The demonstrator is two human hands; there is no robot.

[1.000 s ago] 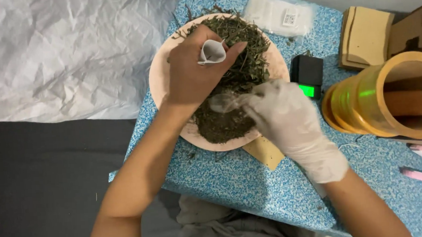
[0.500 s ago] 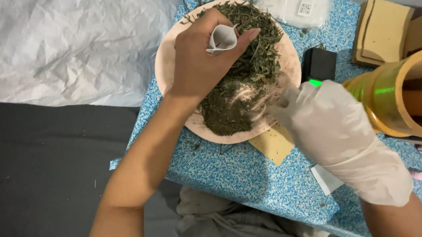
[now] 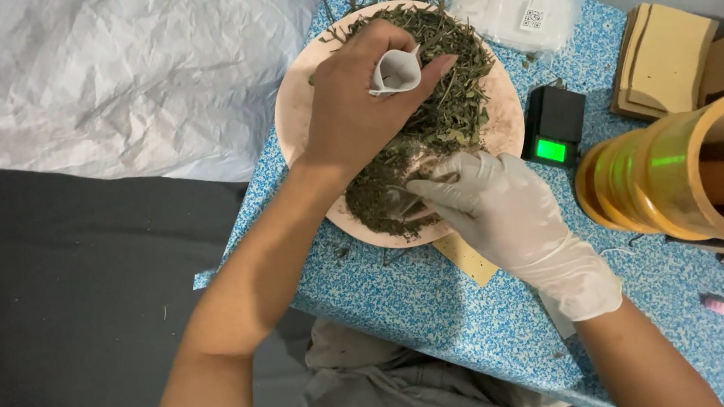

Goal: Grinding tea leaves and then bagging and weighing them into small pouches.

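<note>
Over the pink plate (image 3: pixel 298 123) at upper centre, the bare left hand (image 3: pixel 356 103) grips a small white paper pouch (image 3: pixel 396 70), held open-mouthed. It looks flimsy, best pinched at its rim. The gloved right hand (image 3: pixel 496 208) pinches loose, light dried herbs (image 3: pixel 448 106).

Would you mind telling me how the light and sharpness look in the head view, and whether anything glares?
Head view: soft, even light with faint shadows; the plate of dried leaves and both hands are sharp; the gloved right hand looks bright but not blown out; the yellow tape roll shows glossy streaks; the small scale's green display glows.
</note>
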